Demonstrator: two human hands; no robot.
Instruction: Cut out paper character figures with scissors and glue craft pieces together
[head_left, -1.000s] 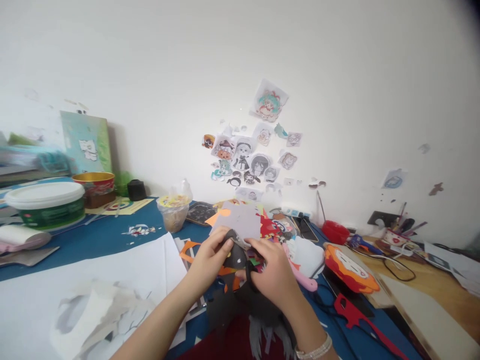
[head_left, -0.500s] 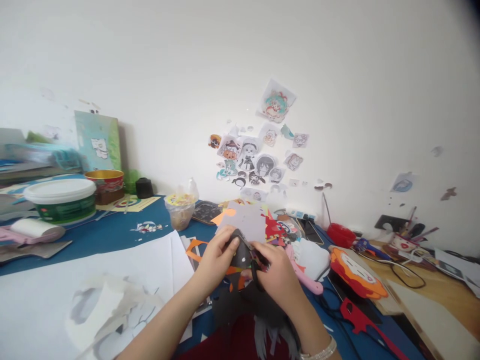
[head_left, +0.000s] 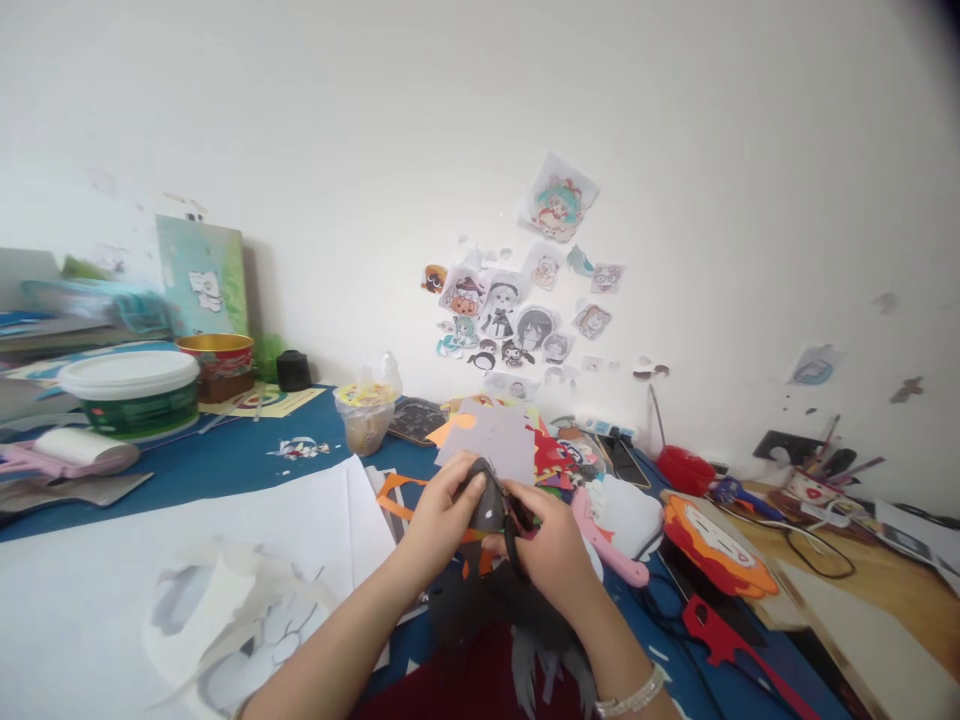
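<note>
A small dark grey piece of paper (head_left: 489,508) is pinched in my left hand (head_left: 444,505), thumb on its face. My right hand (head_left: 547,540) grips black-handled scissors (head_left: 512,545), whose blades lie along the right edge of the grey piece. Whether the blades are apart I cannot make out. Below my hands, dark grey paper strips (head_left: 544,665) hang near my lap. Orange paper scraps (head_left: 397,492) lie beside and under my left hand. Behind both hands, a light grey sheet (head_left: 499,440) rests on a pile of coloured paper.
White paper (head_left: 300,510) with a torn cutout covers the left front. A lidded cup (head_left: 365,425) and a green tub (head_left: 135,405) stand behind. To the right lie a pink glue gun (head_left: 611,550), an orange cutout (head_left: 712,545), a red cutout (head_left: 724,640) and cables.
The view has shifted slightly, so most things sit a little further right. Both hands keep nearly the same pose around the grey paper and the scissors.
</note>
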